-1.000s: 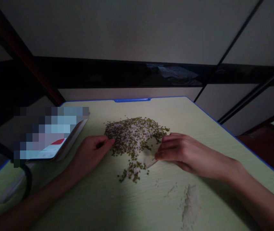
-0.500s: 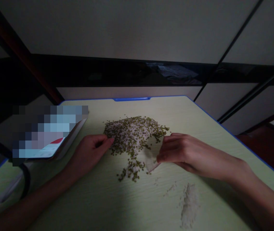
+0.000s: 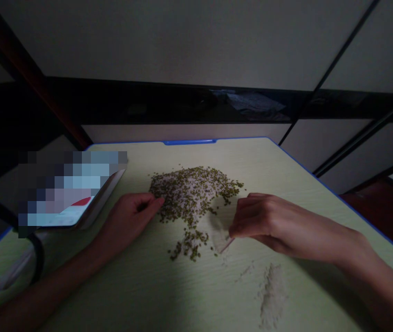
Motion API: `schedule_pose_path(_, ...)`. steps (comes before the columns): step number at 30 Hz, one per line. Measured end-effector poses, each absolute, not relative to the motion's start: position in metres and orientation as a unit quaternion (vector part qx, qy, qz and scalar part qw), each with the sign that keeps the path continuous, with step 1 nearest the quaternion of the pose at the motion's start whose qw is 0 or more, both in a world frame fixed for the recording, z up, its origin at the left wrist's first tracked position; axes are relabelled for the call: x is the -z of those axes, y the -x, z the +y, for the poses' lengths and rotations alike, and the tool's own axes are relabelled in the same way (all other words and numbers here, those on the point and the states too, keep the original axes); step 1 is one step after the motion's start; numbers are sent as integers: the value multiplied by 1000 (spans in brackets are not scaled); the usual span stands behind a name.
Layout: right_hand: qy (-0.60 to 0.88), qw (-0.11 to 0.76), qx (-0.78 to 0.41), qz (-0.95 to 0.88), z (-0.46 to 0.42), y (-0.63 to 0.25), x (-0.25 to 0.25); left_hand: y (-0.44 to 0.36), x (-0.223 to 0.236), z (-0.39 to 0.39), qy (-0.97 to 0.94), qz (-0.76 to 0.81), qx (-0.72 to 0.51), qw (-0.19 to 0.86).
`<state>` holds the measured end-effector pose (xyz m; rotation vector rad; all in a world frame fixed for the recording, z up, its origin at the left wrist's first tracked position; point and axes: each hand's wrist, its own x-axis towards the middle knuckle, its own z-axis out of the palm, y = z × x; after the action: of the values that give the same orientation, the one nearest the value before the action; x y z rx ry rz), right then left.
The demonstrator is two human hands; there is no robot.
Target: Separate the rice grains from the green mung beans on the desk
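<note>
the right hand (image 3: 268, 221), fingers pinched on a thin stick (image 3: 227, 245), has shifted from the bench's (image 3: 222, 299) mixed pile (image 3: 191, 191) toward pale grains (image 3: 271, 295), seemingly sorting; the left hand (image 3: 130, 216) curls beside the pile, contents hidden.

Some device with a lit screen (image 3: 70, 216) sat at left (mostly pixelated, lol), a black curved strip (image 3: 40, 258) just below it. Pale cabinet panels (image 3: 182, 41) filled the top; crumpled cloth (image 3: 256, 103) showed upper right of center.

Blue-edged table (image 3: 141, 295) with green-and-white heap (image 3: 189, 191), pale grains (image 3: 271, 295)
</note>
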<state>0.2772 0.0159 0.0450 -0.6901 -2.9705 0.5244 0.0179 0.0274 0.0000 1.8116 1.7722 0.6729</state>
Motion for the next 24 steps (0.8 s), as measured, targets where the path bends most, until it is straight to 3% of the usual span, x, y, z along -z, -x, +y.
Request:
schedule_pose_path(8, 229, 45, -133, -963, 16, -273, -42, -19, -1, 27, -662, 657, -250, 262)
schedule_pose_path(24, 217, 10, -163, -962, 14, -274, -46, -21, -4, 25, -660, 658, -247, 265)
